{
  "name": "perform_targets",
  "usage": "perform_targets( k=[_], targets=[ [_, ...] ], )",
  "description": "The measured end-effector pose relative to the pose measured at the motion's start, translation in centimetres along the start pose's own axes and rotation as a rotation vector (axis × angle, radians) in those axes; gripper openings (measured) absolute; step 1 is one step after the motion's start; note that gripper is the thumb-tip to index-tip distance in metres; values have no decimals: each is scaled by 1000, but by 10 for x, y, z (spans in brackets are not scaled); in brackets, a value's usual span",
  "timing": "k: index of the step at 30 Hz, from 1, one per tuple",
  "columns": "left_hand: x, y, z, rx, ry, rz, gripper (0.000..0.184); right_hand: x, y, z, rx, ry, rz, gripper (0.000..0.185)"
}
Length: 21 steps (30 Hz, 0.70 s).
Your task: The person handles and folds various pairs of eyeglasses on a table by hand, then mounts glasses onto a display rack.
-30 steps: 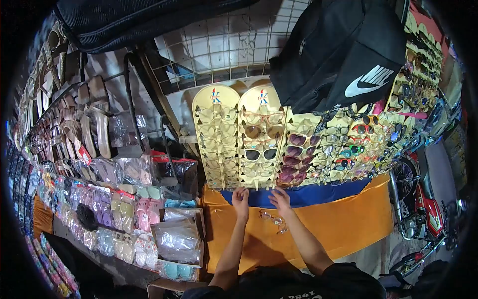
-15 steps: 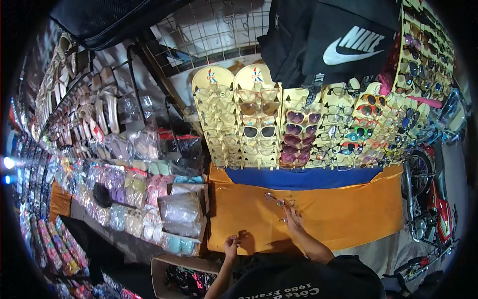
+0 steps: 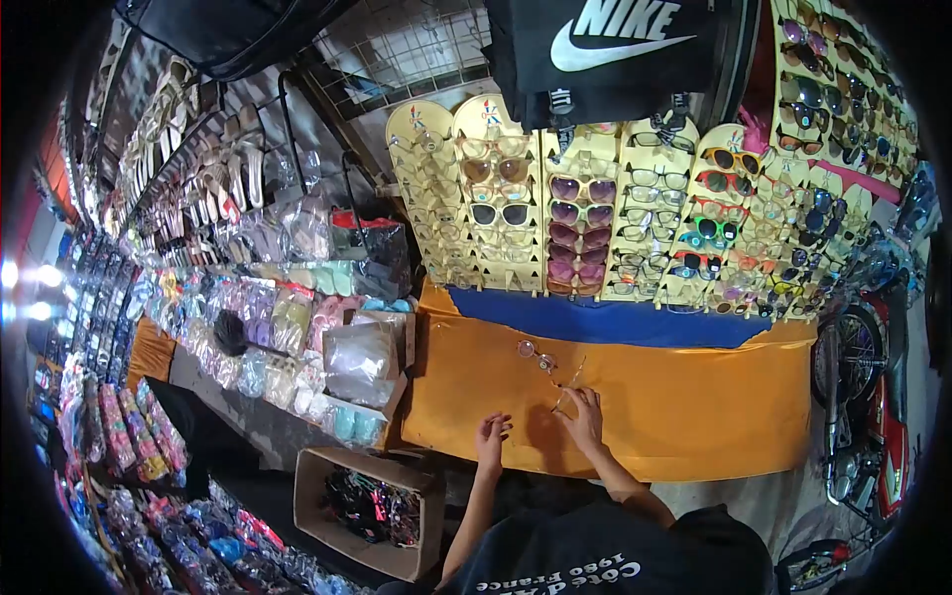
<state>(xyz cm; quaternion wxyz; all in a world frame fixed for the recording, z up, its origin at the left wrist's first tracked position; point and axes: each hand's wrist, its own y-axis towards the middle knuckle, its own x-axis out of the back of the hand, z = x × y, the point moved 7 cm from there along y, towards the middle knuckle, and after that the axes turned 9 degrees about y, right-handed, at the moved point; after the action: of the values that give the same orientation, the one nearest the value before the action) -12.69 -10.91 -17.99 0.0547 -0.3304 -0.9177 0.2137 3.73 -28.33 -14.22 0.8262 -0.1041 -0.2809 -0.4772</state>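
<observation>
A pair of round-lensed eyeglasses [image 3: 536, 355] is over the orange cloth [image 3: 694, 407], lenses pointing away from me and temples spread toward me. My right hand [image 3: 585, 416] is closed with its fingertips at the end of one temple. To the left, my left hand [image 3: 491, 436] hovers above the cloth's near edge, fingers loosely bent and apart, with nothing visible in them. Beyond the cloth stand cream display boards [image 3: 494, 119] carrying rows of spectacles and sunglasses [image 3: 500, 213].
A cardboard box [image 3: 307, 506] of small dark and pink items stands at the near left. Bagged slippers [image 3: 263, 317] and shoes cover the left side. A black Nike bag [image 3: 615, 74] hangs above the boards. A red motorcycle [image 3: 883, 436] is parked at right.
My left hand has moved forward and right, nearer to the right hand. The eyeglasses now show with their temples spread, held from the near end. The view has shifted.
</observation>
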Motion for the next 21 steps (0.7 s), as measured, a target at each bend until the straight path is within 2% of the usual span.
perform_targets(
  k=[2,3,6,7,8,10,12,14,20,21],
  targets=[
    [-33,-20,-8,-15,91,142,30,29,-12,24,46,184,-95,56],
    [-46,-29,-10,-9,87,221,37,43,-19,36,53,179,-95,56],
    [-84,-60,-35,-31,104,336,37,72,-31,61,87,266,-29,55],
    [-92,-67,-37,-33,99,343,37,79,-36,68,175,278,-25,54],
    [-101,-73,-42,-90,107,378,36,86,-41,75,262,288,-24,52],
    [-117,-82,-50,-150,112,430,35,109,-49,91,282,278,-65,50],
    [-135,-95,-59,-231,93,521,29,123,-58,101,336,193,-10,50],
    [-146,-103,-64,-282,47,517,27,133,-65,97,344,167,-17,49],
    [-159,-125,-85,-302,218,404,21,159,-71,88,336,189,17,43],
    [-160,-124,-82,-320,239,385,20,164,-71,75,235,314,-45,38]
  ],
)
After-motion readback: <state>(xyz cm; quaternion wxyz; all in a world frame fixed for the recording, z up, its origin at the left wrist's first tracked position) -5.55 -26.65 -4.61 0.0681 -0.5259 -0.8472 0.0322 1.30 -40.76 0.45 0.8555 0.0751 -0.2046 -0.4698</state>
